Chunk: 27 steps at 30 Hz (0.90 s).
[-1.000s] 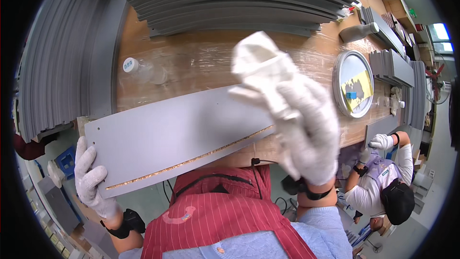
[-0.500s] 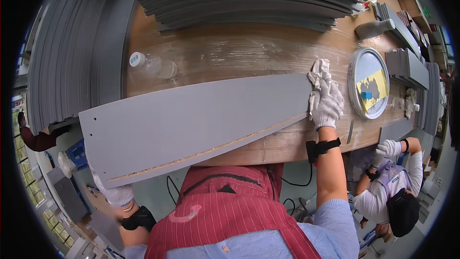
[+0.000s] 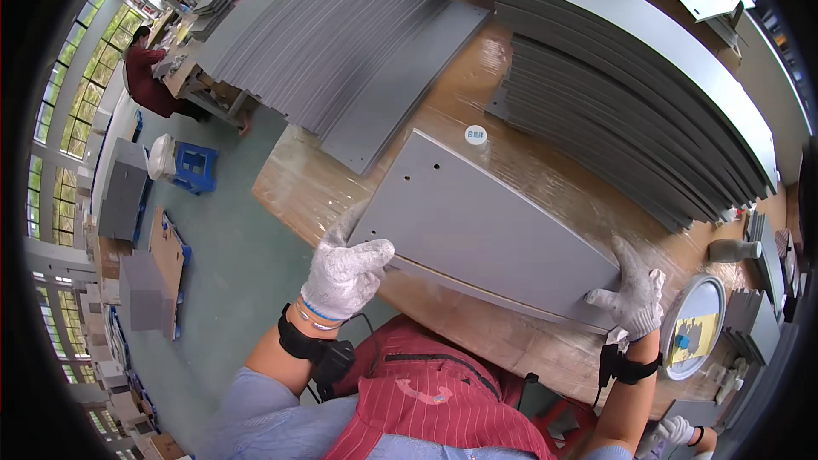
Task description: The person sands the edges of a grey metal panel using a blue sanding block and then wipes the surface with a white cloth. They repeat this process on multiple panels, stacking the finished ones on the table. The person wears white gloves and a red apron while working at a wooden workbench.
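Observation:
A grey board (image 3: 486, 230) with small dark holes at one end and a groove along its near edge is between my two hands. My left hand (image 3: 345, 268), in a white knit glove, grips its left end, thumb on the top face and the other fingers hidden behind. At the right end my gloved right hand (image 3: 630, 294) holds the board, and a crumpled white cloth (image 3: 658, 279) shows beside its fingers. Just past the far edge stands a clear plastic bottle with a white cap (image 3: 475, 134), partly hidden by the board.
Stacks of grey boards (image 3: 341, 43) and curved boards (image 3: 630, 77) cover the table's far side. A round lid (image 3: 667, 366) bearing a yellow sheet lies right, near a grey bottle (image 3: 734, 250). One person (image 3: 149, 77) works far left; a co-worker's gloved hand (image 3: 675, 430) shows lower right.
My view has swung left. The board has tilted, its left end now farther up and away. My right hand has gone from lying flat with the cloth to gripping the board's end.

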Available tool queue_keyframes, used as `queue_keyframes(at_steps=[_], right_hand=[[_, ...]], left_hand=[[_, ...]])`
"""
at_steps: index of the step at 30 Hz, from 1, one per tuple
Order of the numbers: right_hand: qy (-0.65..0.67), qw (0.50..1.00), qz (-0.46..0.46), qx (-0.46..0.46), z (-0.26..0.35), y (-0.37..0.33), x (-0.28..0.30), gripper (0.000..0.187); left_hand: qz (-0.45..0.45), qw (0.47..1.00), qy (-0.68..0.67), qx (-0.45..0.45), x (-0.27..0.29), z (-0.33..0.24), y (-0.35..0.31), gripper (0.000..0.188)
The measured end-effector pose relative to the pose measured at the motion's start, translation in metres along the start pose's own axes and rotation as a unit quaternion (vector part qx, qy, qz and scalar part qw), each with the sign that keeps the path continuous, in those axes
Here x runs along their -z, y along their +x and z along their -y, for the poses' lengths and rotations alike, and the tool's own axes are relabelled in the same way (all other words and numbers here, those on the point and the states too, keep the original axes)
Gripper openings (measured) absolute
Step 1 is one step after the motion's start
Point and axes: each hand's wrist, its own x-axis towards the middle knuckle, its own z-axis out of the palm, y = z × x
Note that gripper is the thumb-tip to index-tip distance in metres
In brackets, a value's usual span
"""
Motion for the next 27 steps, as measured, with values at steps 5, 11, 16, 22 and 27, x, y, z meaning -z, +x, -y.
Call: queue_keyframes(at_steps=[5, 11, 16, 22, 27], right_hand=[[0.323, 0.937, 0.104, -0.081, 0.066, 0.029, -0.015, 0.042], [0.474, 0.878, 0.002, -0.057, 0.183, 0.060, -0.076, 0.026], [0.634, 0.765, -0.095, -0.066, 0.250, 0.106, -0.104, 0.029], [0.596, 0.783, -0.154, -0.090, 0.293, 0.162, -0.117, 0.031], [0.567, 0.798, -0.147, -0.142, 0.326, 0.193, -0.145, 0.034]], left_hand=[[0.015, 0.986, -0.122, -0.115, 0.001, -0.045, 0.018, 0.043], [0.031, 0.986, 0.069, -0.146, -0.026, -0.065, 0.056, 0.038], [0.137, 0.985, 0.103, 0.002, 0.035, -0.005, 0.062, 0.049], [0.136, 0.954, 0.123, 0.236, 0.174, 0.007, 0.029, 0.054], [0.137, 0.962, -0.098, 0.214, 0.239, 0.023, 0.021, 0.053]])
